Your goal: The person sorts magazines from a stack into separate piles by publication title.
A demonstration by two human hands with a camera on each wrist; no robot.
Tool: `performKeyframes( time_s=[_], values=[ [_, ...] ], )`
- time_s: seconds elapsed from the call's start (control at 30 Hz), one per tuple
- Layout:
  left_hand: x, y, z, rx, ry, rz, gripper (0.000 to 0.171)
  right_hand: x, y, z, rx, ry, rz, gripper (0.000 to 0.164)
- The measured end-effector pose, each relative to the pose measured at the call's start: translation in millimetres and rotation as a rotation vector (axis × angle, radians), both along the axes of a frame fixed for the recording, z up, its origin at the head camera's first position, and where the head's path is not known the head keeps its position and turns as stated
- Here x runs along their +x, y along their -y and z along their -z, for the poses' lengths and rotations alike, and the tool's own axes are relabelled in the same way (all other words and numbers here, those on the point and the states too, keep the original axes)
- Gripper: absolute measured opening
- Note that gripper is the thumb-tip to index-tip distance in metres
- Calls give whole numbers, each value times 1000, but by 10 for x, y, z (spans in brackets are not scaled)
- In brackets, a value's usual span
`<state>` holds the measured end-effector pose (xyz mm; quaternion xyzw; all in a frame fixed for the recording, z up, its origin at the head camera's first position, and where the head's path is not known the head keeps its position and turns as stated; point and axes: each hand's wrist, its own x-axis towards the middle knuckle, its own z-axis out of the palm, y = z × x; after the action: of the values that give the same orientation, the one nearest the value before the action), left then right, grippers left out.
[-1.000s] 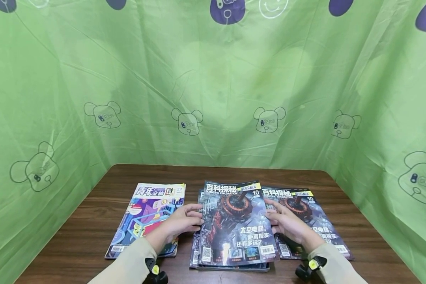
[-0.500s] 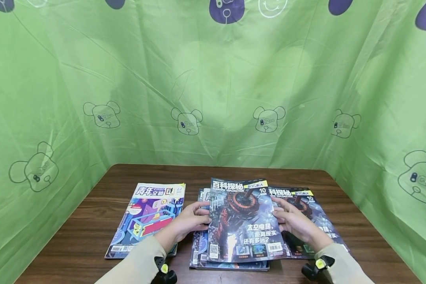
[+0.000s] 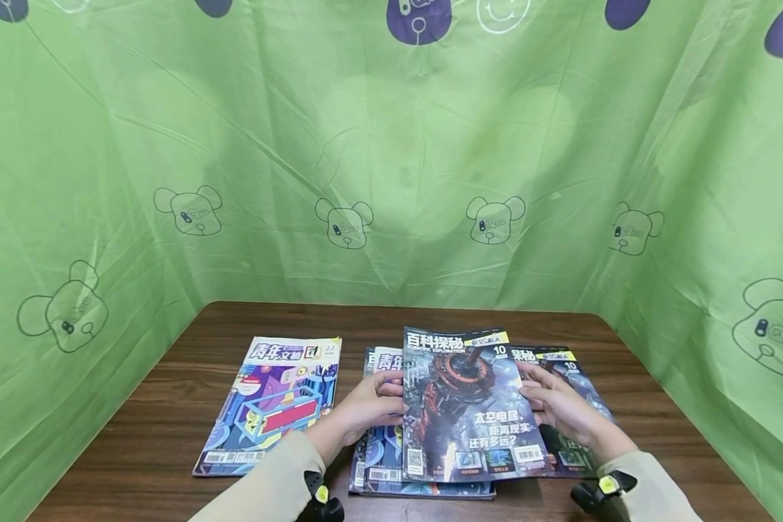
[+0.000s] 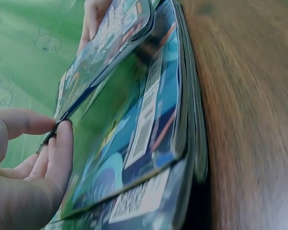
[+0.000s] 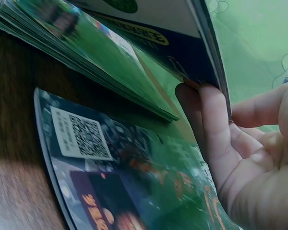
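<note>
A dark blue magazine point(image 3: 463, 406) with a red ring on its cover is held between both hands, raised over the middle stack. My left hand point(image 3: 368, 407) pinches its left edge between thumb and fingers, as the left wrist view shows. The opposite edge is pinched by my right hand point(image 3: 564, 407), and in the right wrist view its underside faces the table. Beneath it, the middle stack point(image 3: 383, 453) has a colourful purple-blue magazine on top, partly covered. To the right lies another magazine point(image 3: 577, 449) with the same dark cover, partly hidden by my right hand.
On the left of the brown wooden table point(image 3: 156, 413) lies a colourful magazine point(image 3: 280, 399), its lower corner overlapped by my left sleeve. A green curtain point(image 3: 404, 159) with bear drawings surrounds the table at the back and sides.
Both hands have carried the dark magazine rightward and slightly up off the middle stack. More of the colourful magazine beneath shows, and less of the right-hand magazine.
</note>
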<state>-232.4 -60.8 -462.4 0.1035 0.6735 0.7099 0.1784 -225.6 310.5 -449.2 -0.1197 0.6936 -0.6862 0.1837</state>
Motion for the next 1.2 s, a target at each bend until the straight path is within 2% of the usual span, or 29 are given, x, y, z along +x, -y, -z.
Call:
performKeyframes(
  time_s=[0.33,0.53,0.67,0.9,1.2],
  values=[
    [5,-217,29,12,-19,4,73,29,-212,-15,-49,-3,-13,69],
    [4,-354,1,15,-37,11,76,59,-360,-28,-72,-26,-34,56],
    [35,-445,-34,21,-25,5,76,88,-453,-43,-84,-32,-46,60],
    [57,-597,-78,61,9,22,79,124,-635,-62,-120,-27,-86,45],
    [54,-777,-64,71,-9,52,80,154,-788,-49,-138,-12,-80,45]
  ],
)
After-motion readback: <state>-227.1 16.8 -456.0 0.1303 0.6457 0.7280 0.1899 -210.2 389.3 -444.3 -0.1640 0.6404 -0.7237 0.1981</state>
